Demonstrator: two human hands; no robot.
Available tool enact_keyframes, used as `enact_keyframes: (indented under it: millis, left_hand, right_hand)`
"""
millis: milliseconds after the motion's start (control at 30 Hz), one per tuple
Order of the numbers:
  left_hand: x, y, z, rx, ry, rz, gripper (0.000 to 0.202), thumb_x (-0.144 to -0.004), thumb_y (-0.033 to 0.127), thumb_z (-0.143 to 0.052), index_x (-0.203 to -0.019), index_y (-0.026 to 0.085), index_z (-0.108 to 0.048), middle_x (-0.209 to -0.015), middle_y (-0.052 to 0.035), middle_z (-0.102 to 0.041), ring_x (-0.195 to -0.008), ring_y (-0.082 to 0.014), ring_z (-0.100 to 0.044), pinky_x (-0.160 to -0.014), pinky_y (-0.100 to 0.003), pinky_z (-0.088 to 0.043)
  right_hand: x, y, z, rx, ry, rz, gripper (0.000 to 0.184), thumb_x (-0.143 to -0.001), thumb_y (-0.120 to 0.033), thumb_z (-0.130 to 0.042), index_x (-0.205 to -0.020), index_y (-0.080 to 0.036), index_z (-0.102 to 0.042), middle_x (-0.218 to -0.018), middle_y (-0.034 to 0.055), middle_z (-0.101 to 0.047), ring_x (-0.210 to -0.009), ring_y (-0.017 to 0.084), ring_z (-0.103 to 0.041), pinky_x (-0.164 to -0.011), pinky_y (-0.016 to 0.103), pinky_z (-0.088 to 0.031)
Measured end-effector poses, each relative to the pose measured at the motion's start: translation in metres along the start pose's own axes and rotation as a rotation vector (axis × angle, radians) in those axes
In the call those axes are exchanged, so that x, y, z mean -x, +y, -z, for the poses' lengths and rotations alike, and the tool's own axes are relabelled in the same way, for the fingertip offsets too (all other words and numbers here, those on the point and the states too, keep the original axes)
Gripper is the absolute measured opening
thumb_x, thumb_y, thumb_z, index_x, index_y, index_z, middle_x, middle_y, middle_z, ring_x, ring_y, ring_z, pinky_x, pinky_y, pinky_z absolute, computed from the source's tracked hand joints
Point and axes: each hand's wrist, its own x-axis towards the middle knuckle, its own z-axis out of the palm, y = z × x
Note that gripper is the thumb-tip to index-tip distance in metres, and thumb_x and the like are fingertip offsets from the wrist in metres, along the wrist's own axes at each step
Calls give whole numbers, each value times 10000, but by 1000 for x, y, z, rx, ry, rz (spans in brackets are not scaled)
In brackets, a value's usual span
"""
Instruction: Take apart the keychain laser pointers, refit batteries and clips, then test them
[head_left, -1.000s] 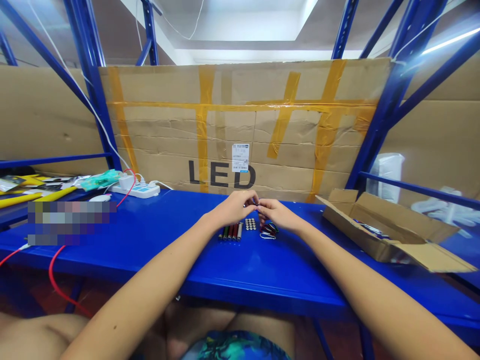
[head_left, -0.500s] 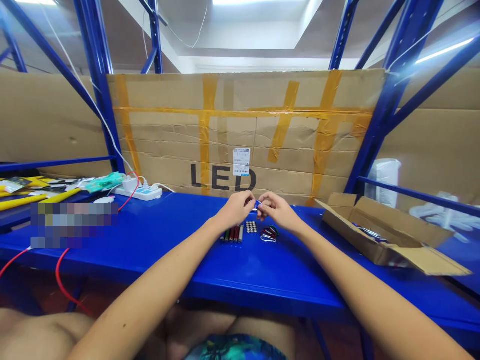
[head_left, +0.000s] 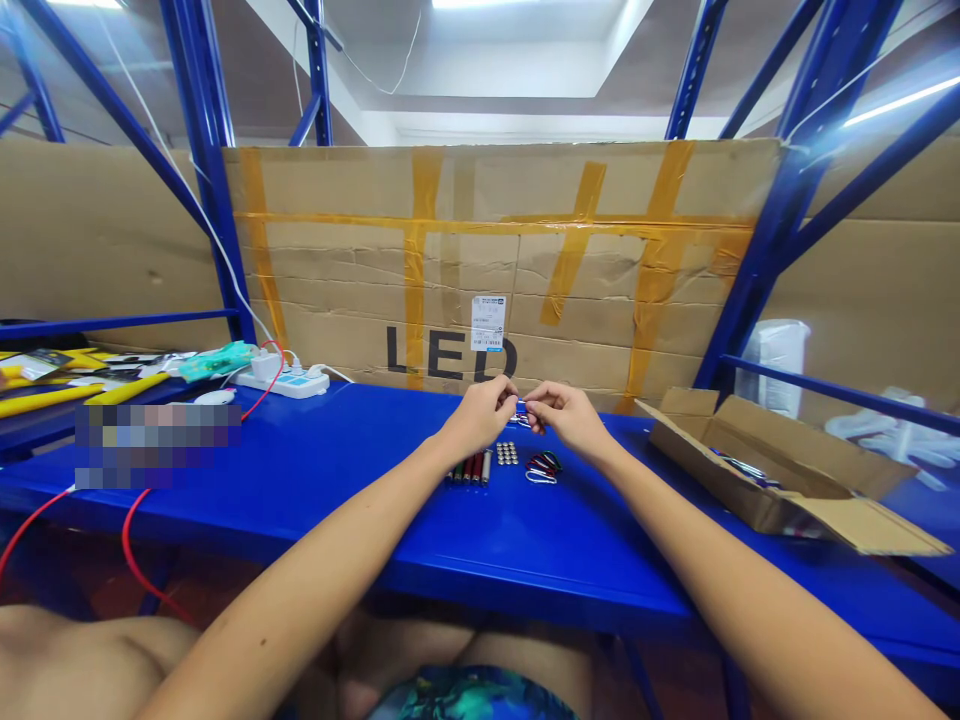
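Note:
My left hand [head_left: 484, 412] and my right hand [head_left: 564, 413] meet fingertip to fingertip above the blue shelf [head_left: 360, 480]. Both pinch one small blue item [head_left: 520, 407], too small to name. Below the hands lie a row of small coloured cylinders [head_left: 470, 468], a cluster of round silver button cells [head_left: 507, 453] and a pile of coloured carabiner clips [head_left: 541, 466].
An open cardboard box [head_left: 780, 475] lies at the right. A taped cardboard sheet marked LED [head_left: 487, 270] stands behind. A white power strip [head_left: 281, 381] with red and white cables, a green item and yellow packets sit at the left. Blue rack posts frame the shelf.
The hands stayed joined on the small item and rose slightly above the shelf. The camera tilted a little; the items on the shelf did not move.

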Motion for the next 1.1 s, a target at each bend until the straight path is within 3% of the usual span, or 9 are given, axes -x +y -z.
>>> enact_keyframes:
  millis: [133,267,667,900,1100]
  left_hand:
    - [2,-3,-1,-2,-77,-92,161,-897,184,-468,-918,157,-625,-880,-45,-693,-812,-158,-619,-737,-266,-446]
    - [4,-5,-1,-6,-161,-133,166,-890,137,-469,-936,161,-627,-878,-46,-696,-824,-164,-627,-754,-274,-456]
    - [4,-5,2,0,-200,-117,162,-882,131,-485,-942,159,-632,-799,-33,-685,-761,-158,-628,-736,-274,-466]
    - [2,-1,5,49,-118,-56,154,-861,117,-481,-903,161,-623,-759,-26,-669,-751,-156,-620,-709,-264,-466]
    - [4,-7,3,135,-168,-48,145,-849,143,-518,-899,164,-652,-767,-17,-684,-708,-137,-621,-692,-253,-475]
  right_hand:
    - [2,-2,2,141,-16,-7,249,-685,-387,-704,-709,-163,-600,-529,-14,-584,-470,113,-514,-488,265,-430]
    - [5,-2,3,260,-53,-2,207,-702,-358,-667,-678,-164,-596,-533,-3,-583,-497,117,-513,-505,259,-413]
    - [8,0,6,564,-66,126,138,-802,-275,-555,-720,-180,-612,-590,12,-622,-544,143,-539,-545,270,-407]
    - [9,0,-1,411,7,161,131,-800,-315,-610,-779,-216,-525,-614,-4,-624,-553,152,-565,-560,282,-444]
    - [7,4,4,373,-27,120,156,-766,-311,-643,-694,-190,-576,-599,7,-624,-548,145,-556,-553,282,-442]
